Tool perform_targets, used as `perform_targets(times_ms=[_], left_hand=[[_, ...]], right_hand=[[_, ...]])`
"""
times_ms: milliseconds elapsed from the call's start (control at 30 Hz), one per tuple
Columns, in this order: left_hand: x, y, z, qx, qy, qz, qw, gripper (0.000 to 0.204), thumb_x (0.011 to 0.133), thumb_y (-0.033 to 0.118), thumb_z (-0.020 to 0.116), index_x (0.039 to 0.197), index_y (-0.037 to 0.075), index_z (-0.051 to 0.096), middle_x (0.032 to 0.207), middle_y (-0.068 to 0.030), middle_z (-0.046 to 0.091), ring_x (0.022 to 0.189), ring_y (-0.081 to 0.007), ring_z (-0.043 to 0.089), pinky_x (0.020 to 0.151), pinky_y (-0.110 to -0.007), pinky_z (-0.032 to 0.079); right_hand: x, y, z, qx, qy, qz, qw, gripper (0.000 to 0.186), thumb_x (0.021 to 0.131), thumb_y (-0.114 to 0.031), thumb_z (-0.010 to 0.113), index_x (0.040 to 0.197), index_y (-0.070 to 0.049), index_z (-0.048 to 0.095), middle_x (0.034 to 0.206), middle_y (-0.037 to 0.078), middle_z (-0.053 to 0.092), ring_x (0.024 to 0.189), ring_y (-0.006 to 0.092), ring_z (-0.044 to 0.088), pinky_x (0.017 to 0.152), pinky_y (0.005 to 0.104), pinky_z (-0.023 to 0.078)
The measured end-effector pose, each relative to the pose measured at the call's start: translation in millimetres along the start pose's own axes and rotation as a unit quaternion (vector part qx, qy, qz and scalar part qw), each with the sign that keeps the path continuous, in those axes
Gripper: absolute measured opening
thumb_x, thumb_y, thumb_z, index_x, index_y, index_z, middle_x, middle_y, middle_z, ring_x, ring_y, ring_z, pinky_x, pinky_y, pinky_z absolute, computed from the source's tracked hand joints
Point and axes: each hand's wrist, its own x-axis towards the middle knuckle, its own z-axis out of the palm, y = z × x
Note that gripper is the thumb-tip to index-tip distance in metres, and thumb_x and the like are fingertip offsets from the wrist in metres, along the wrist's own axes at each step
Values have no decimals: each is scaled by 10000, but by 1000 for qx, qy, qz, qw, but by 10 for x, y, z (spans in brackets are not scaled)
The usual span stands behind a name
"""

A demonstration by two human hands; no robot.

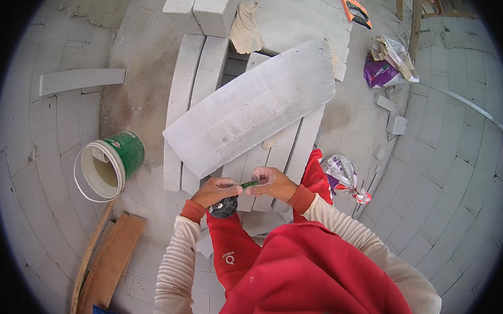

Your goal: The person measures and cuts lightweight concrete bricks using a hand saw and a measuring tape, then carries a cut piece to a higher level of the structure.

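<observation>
Both my hands meet over my lap, pinching a small, narrow green item (249, 185) whose kind I cannot make out. My left hand (218, 192) has its fingers closed on one end. Closed on the other end is my right hand (273, 183). Just below the left hand a dark, rounded object (224, 208) shows in part; whether the hand touches it cannot be told. In front of my hands a long pale block (250, 107) lies slantwise across a stack of similar blocks (178, 121).
At left stands a green and white bucket (128, 151) with cloudy liquid. Brown boards (108, 267) lie at lower left. A handsaw with an orange handle (356, 12), a purple and white bag (382, 69) and another crumpled bag (340, 173) lie to the right. A beige cloth (246, 28) hangs over blocks.
</observation>
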Motion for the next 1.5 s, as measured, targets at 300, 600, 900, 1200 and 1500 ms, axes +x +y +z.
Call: perform_targets(times_ms=[300, 600, 900, 1200, 1500], left_hand=[[-367, -466, -1385, 200, 18, -98, 975, 340, 916, 410, 679, 941, 86, 780, 888, -35, 740, 841, -161, 657, 816, -329, 517], [-228, -354, -1576, 159, -35, -126, 979, 297, 944, 327, 658, 1120, 111, 761, 952, -21, 761, 871, -139, 659, 825, -285, 496], [-268, -433, -1578, 151, -8, -119, 981, 355, 905, 395, 694, 1158, 160, 780, 1045, -45, 734, 968, -192, 623, 903, -319, 463], [-269, -433, -1563, 181, -16, -84, 980, 319, 984, 328, 611, 1165, 106, 752, 948, -19, 726, 887, -135, 639, 845, -295, 492], [-282, -465, -1580, 198, -7, -87, 976, 339, 993, 351, 605, 1173, 102, 747, 968, -23, 728, 889, -141, 643, 842, -305, 497]], right_hand=[[147, -794, -1670, 62, 441, -173, 879, 228, 935, -173, 782, 1106, -64, 679, 963, 13, 709, 814, 118, 682, 752, 237, 573], [367, -1125, -1976, 30, 495, -228, 838, 421, 886, -44, 806, 1257, -24, 608, 1058, 72, 740, 915, 169, 722, 799, 236, 580], [246, -1120, -2574, 58, 490, -247, 834, 446, 926, -74, 764, 1336, 13, 613, 1207, 76, 705, 1076, 150, 673, 919, 240, 547], [226, -1136, -2488, 56, 472, -222, 851, 442, 972, -138, 722, 1372, 5, 598, 1217, 32, 686, 1090, 117, 645, 951, 232, 516], [241, -1128, -2440, 60, 455, -230, 858, 478, 971, -120, 718, 1407, 5, 569, 1239, 40, 679, 1090, 121, 639, 952, 231, 506]])
